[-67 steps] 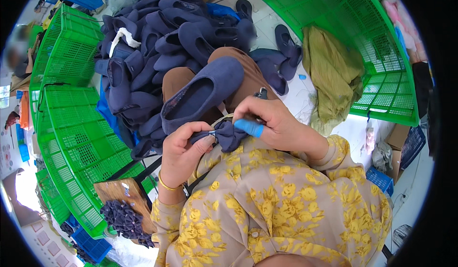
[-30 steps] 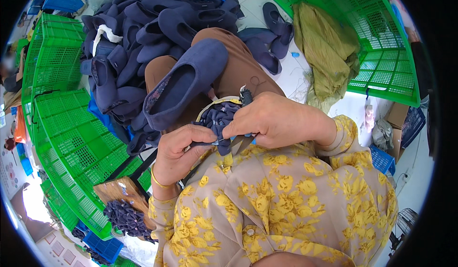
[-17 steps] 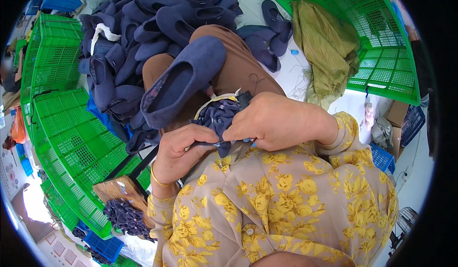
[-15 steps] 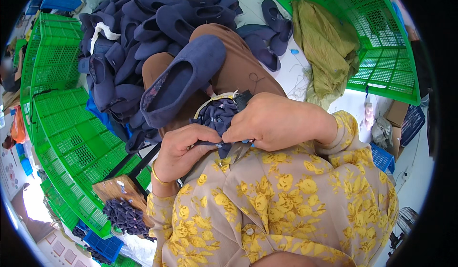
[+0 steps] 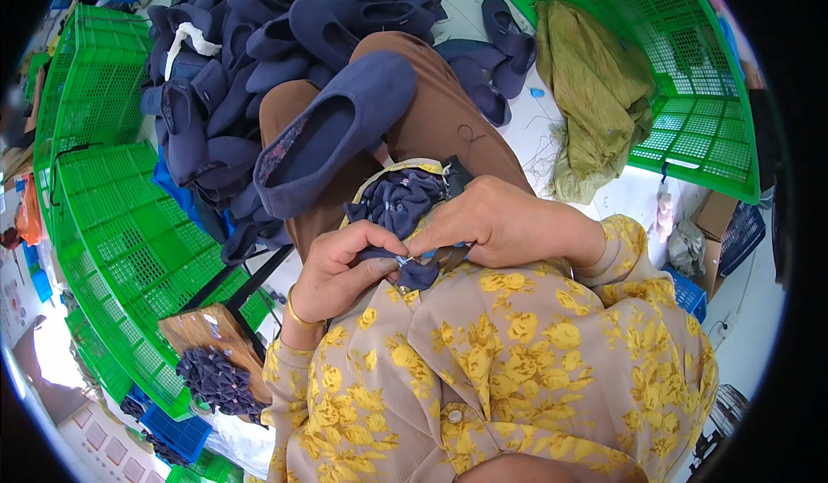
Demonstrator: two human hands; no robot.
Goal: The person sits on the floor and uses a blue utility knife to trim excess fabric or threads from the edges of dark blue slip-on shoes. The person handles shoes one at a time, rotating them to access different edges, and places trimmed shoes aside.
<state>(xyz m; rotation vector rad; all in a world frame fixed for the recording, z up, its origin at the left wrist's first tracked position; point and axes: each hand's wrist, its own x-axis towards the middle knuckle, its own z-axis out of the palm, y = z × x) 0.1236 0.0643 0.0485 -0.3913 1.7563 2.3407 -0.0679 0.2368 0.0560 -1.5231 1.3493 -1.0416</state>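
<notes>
Low in my lap, my left hand [image 5: 341, 267] pinches a small dark blue fabric piece [image 5: 419, 276] between thumb and forefinger. My right hand [image 5: 509, 228] meets it with its fingertips closed together at the piece. A small pale, shiny bit shows between the fingertips, too small to name. Just beyond the hands, a yellow-rimmed holder [image 5: 434, 166] is filled with similar dark blue fabric pieces [image 5: 397, 200]. Across my knees rests a navy slip-on shoe [image 5: 379, 95], its opening facing up and a patterned lining inside.
A large heap of navy shoes [image 5: 250, 43] lies beyond my knees, with several more [image 5: 509, 47] to its right. Green plastic crates [image 5: 142, 250] stand left and right. An olive cloth sack [image 5: 595, 95] lies at right. Dark fabric pieces [image 5: 220, 384] sit by a wooden board [image 5: 203, 332].
My fingertips have shifted slightly on the fabric piece, and more of it and the pale shiny bit now show. The whole view has moved a little; the shoe stays on my knees.
</notes>
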